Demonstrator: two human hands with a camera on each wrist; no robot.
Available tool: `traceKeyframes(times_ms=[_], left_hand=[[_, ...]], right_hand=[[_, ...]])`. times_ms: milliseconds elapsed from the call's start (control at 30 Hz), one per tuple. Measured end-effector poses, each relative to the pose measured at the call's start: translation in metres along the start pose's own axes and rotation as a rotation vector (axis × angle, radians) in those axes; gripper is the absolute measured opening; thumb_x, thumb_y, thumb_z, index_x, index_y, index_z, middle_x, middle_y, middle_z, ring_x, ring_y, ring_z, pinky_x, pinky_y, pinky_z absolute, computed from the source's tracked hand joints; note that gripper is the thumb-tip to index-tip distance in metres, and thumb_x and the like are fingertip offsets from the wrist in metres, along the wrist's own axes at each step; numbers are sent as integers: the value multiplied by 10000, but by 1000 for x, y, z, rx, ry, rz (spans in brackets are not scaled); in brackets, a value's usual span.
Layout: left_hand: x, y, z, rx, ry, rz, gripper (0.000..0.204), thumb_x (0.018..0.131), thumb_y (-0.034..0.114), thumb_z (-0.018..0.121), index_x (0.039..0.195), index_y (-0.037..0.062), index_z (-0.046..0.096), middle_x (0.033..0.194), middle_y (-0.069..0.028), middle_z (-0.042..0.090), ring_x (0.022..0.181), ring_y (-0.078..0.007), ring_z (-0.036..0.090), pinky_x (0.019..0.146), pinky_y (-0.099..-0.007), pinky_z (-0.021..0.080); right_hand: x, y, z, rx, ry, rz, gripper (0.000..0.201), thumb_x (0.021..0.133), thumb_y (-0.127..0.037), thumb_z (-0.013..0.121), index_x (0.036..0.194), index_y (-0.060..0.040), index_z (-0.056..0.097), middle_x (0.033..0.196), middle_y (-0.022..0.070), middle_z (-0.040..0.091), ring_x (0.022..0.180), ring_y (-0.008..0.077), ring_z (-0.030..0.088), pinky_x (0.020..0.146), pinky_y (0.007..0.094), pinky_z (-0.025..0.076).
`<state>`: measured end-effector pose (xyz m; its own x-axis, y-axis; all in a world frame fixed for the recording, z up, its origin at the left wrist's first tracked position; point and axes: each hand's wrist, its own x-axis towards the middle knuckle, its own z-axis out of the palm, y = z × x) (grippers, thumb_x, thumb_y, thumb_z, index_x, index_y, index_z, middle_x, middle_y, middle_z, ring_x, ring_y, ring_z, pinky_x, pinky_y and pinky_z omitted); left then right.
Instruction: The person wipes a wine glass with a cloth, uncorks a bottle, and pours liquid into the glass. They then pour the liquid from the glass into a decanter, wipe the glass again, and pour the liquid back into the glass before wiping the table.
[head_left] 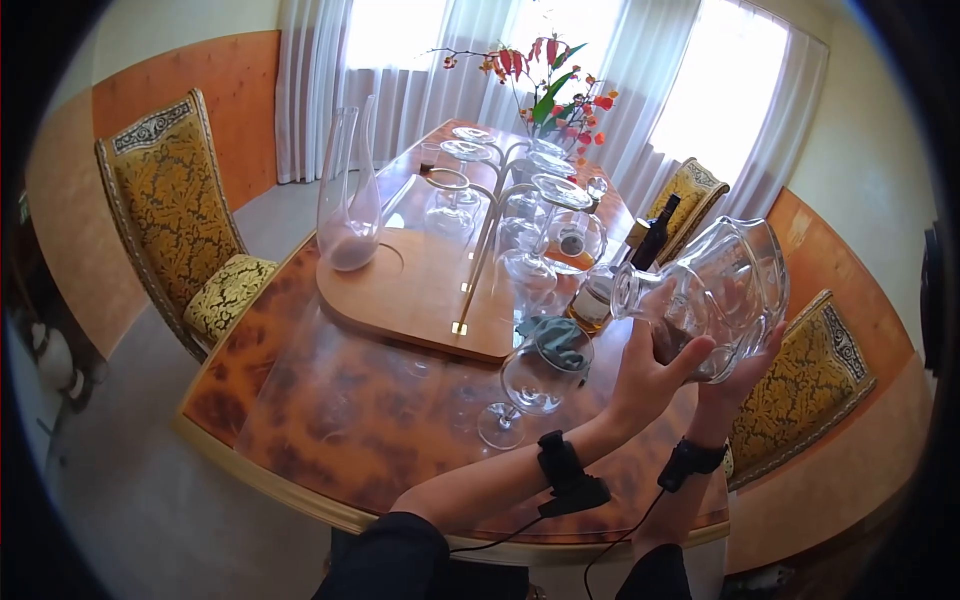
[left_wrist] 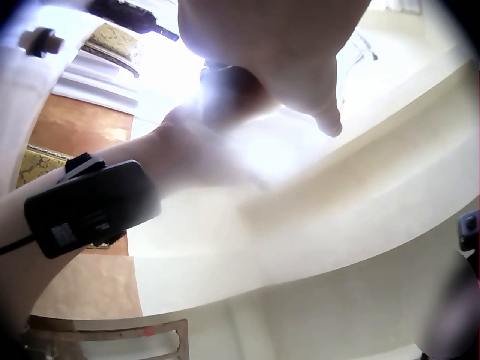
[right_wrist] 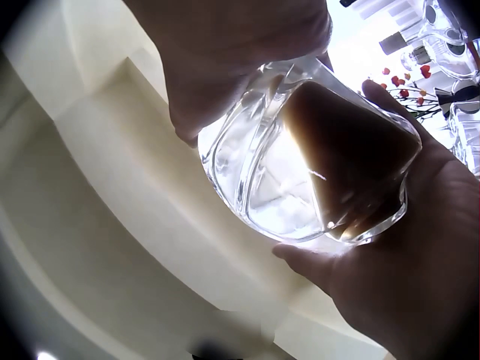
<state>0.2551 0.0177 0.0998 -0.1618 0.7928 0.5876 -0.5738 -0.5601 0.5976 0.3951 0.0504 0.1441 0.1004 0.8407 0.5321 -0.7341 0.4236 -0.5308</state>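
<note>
Left hand [head_left: 655, 375] grips the clear, ridged, wide-bodied glass decanter [head_left: 745, 285], thumb and fingers round its side; right hand [head_left: 752, 368] holds its broad end; decanter is off the glossy, brown-mottled tabletop [head_left: 330, 430], tilted, narrow neck to the left; near it below, clear stemmed glass [head_left: 540, 390] stands upright, grey-green cloth [head_left: 562, 343] at its bowl; dark wine bottle [head_left: 655, 237] behind; fingertip contact partly hidden in both wrist views.

Clear, ridged glass vessel [head_left: 748, 262], glossy, at right; rounded tan wooden board [head_left: 415, 312], smooth; brown-mottled tabletop [head_left: 345, 430], glossy, near.
</note>
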Motion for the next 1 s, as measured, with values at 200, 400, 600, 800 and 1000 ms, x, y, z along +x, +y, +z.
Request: traceKeyframes(times_ms=[200,400,600,800,1000], left_hand=[[-4,-22,-2,-51,-60,-9,972,921,392,758,1571,-36,177,1325,-121,541,1180,-139,555,972,-236,460],[-8,-21,-1,-106,-26,-19,945,926,402,749,1570,-16,198,1397,-134,471,1220,-175,524,1016,-297,449],[-7,-19,1,-208,22,2,969,924,441,740,1571,-21,185,1387,-130,478,1240,-178,502,1040,-308,427],[-9,-30,1,-75,116,44,974,894,535,740,1585,40,263,1171,-60,558,864,-81,496,761,-215,441],[-12,-28,8,-283,202,106,968,894,488,762,1588,37,261,1013,4,513,754,-56,408,656,-209,366]], right_hand=[[4,-7,6,-135,-6,-42,833,981,-621,465,1579,-83,249,1523,269,383,1419,478,357,1155,668,310],[7,-5,11,-140,-51,-4,816,988,-615,458,1586,-106,236,1527,278,378,1388,487,401,1111,681,359],[11,-4,21,-178,-21,17,816,987,-630,456,1569,-86,280,1504,284,409,1362,492,430,1101,684,360],[18,-4,18,-182,-28,17,825,983,-626,472,1562,-67,291,1493,273,433,1343,501,447,1077,673,389],[17,-10,17,-127,-34,137,819,982,-617,478,1562,-67,298,1497,265,437,1328,499,465,1097,673,369]])
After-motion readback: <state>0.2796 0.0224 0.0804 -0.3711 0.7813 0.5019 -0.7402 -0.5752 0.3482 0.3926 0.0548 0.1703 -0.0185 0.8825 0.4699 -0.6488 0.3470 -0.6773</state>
